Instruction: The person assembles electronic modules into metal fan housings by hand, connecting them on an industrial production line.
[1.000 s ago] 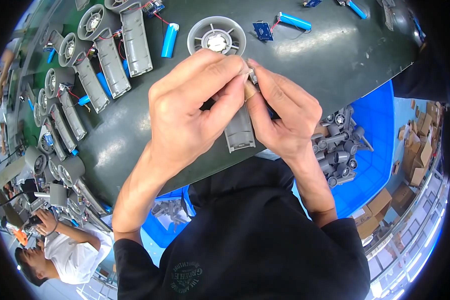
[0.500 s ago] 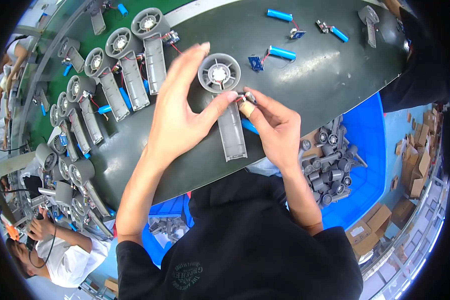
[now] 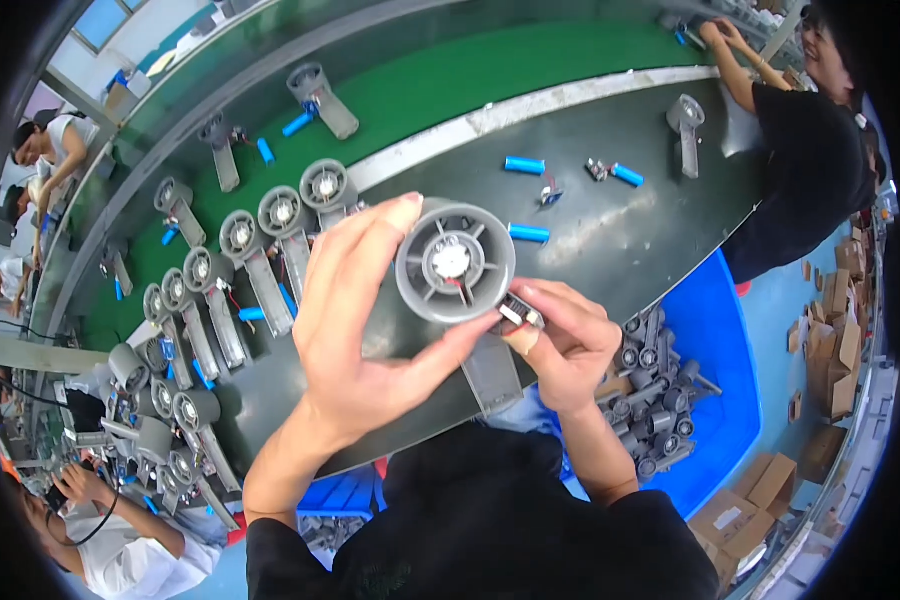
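A grey fan housing (image 3: pixel 452 262), round with spokes and a white hub, faces up off the table. My left hand (image 3: pixel 355 350) is closed around its ring, fingers at the far left of the rim and thumb below. The housing's open trough handle (image 3: pixel 492 375) points down toward me. Beside the lower right of the ring, my right hand (image 3: pixel 575 350) pinches a small circuit board (image 3: pixel 518 314) between thumb and fingers. A yellowish wrap covers part of the right thumb. The wires and any cell joined to this board are hidden.
Rows of fan housings (image 3: pixel 240 235) with wires and blue cells stand at left. Blue cells (image 3: pixel 525 165) with boards lie beyond my hands. A green conveyor (image 3: pixel 410 115) runs behind the dark table. At right are a blue bin (image 3: pixel 715 345) of grey housings and a co-worker (image 3: pixel 805 165).
The fan housing has been lifted off the table toward me, with my left hand now around its ring. My right hand still pinches the board beside it. The view has shifted, showing more conveyor.
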Demonstrator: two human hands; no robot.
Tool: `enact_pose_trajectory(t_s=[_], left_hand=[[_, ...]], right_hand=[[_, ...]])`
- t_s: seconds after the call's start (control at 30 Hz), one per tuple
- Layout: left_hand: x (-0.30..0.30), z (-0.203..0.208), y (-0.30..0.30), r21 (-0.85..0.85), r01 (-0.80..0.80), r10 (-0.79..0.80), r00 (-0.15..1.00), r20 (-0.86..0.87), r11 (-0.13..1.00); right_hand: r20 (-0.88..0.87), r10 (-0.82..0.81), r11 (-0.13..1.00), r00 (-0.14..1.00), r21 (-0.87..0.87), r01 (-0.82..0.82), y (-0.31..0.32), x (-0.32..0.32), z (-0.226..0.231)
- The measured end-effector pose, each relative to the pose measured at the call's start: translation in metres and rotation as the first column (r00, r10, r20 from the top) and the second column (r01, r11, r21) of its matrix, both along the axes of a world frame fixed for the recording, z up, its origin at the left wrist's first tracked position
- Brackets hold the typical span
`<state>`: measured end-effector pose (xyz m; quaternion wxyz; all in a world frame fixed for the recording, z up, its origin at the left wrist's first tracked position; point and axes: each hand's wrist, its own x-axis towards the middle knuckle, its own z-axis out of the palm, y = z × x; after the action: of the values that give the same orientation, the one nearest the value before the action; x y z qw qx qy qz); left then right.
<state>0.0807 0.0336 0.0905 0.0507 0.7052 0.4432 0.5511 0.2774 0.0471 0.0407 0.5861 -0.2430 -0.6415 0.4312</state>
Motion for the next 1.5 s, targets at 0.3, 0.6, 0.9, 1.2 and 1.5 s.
enact_pose_trajectory(t_s=[0.3, 0.6, 0.9, 1.2, 1.5], left_hand=[[-0.004, 0.024, 0.015, 0.094, 0.02, -0.015, 0.998, -0.053, 0.995], [-0.012, 0.017, 0.07, 0.043, -0.044, 0.047, 0.996, -0.078, 0.998], [-0.067, -0.038, 0.262, -0.457, -0.158, 0.229, 0.968, 0.103, 0.875], [-0.09, -0.114, 0.354, -0.538, -0.235, 0.237, 0.969, -0.066, 0.81], [-0.109, -0.072, 0.282, -0.283, -0.377, 0.294, 0.909, -0.294, 0.882]], right_hand=[[-0.031, 0.016, 0.996, 0.999, 0.087, -0.014, 0.019, -0.003, 0.021], [0.072, -0.003, 0.997, 0.997, 0.079, -0.002, 0.075, -0.013, 0.019], [0.325, 0.125, 0.919, 0.937, -0.393, 0.014, 0.278, -0.076, -0.003], [0.657, -0.169, 0.927, 0.734, -0.148, 0.345, 0.368, -0.103, -0.068], [0.802, -0.559, 0.545, -0.212, 0.548, 0.634, 0.296, 0.107, 0.011]])
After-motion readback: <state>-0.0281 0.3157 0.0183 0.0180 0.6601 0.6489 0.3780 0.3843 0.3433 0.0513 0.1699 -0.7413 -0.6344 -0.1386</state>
